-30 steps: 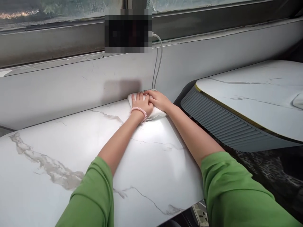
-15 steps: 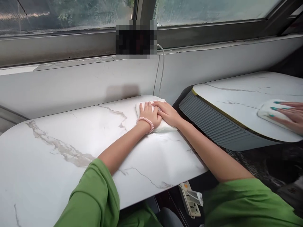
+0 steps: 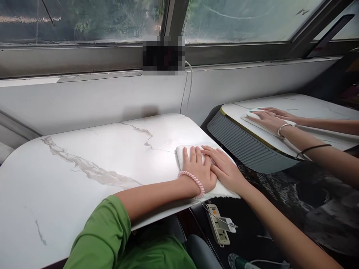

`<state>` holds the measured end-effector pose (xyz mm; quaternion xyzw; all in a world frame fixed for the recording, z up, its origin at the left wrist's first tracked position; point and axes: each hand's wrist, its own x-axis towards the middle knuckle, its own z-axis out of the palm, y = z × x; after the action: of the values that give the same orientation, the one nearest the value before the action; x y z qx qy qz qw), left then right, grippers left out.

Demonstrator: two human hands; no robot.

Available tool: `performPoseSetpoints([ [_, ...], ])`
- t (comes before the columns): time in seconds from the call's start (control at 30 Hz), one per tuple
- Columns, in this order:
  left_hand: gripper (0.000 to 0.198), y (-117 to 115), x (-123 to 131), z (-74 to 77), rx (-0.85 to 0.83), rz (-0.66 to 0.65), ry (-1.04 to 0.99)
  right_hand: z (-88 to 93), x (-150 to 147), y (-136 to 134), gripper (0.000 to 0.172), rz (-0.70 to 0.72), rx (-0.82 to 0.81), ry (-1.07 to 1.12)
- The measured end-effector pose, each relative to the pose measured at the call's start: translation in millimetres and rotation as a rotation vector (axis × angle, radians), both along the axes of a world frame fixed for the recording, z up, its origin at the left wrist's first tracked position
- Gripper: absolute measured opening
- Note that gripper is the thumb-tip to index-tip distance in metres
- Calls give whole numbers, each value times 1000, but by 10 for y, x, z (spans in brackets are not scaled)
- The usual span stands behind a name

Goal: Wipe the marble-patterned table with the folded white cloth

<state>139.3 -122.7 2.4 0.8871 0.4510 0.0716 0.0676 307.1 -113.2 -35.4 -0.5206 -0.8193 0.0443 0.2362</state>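
Along the white, grey-veined, round-cornered bench (image 3: 92, 145), the folded white fabric cloth (image 3: 220, 191) at its right end could slip over the edge if pushed outward, lying under the left hand (image 3: 198, 170), palm down with 4 fingers slightly spread, and the right hand (image 3: 226, 169), laid flat and touching the left.

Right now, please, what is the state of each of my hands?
Left hand: open, flat on the white cloth.
Right hand: open, on the same cloth.
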Motion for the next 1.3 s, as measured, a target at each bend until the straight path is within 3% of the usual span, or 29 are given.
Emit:
performPoseSetpoints([
  [0.23, 59, 313, -46, -6, -24, 27, -30, -12, -118, 358, 46, -14, 12, 55],
  [0.6, 55, 1605, -652, -109, 26, 210, -20, 77, -969, 1756, 40, 25, 28, 75],
  [0.8, 54, 2030, -958, -91, 44, 336, -30, 118, -1328, 2298, 43, 101, -2, 82],
  [1.03, 54, 2029, -982, -89, 66, 348, 2, 106, -1350, 2323, 45, 107, 11, 96],
  [1.3, 54, 1415, -1000, -87, 86, 304, 2, 131, -1316, 1690, 51, 100, -30, 12],
])
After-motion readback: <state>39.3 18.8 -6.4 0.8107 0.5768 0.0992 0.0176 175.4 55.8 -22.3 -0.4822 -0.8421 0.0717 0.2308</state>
